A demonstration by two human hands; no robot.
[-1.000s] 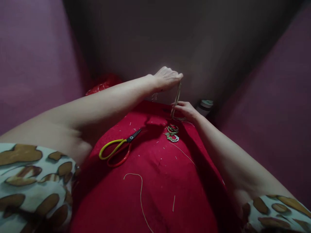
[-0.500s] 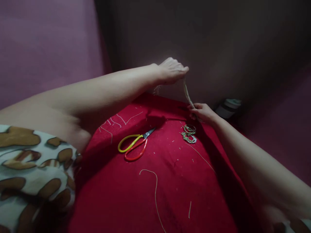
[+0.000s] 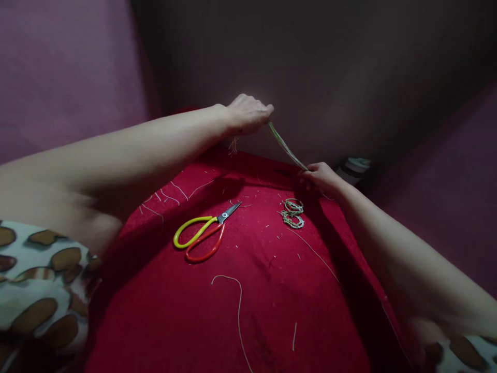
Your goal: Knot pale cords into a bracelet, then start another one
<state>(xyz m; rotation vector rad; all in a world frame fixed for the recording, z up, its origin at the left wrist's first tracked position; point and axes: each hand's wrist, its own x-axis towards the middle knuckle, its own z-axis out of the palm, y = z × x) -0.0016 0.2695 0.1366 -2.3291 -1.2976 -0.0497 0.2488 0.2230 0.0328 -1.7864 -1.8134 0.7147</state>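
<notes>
Between my two hands runs a slanting bundle of pale green and cream cords (image 3: 286, 147). My left hand (image 3: 250, 114), raised at the upper middle, is closed in a fist round its upper end, and frayed cord ends hang below the fist. Lower and to the right, my right hand (image 3: 320, 177) pinches the other end near the cloth's far edge. Just below that hand lie braided cord bracelets (image 3: 293, 213), green and pale. Scissors (image 3: 207, 232) with one yellow and one red handle rest on the cloth, blades pointing up and right.
A red cloth (image 3: 186, 321) covers the surface, with loose cord pieces (image 3: 239, 305) and small clippings scattered over it. Behind my right wrist stands a bottle (image 3: 352, 170) with a pale lid. A dark wall rises at the back.
My left hand has moved left, away from my right hand, and the cord bundle now stretches longer and straighter between them. The view has shifted slightly.
</notes>
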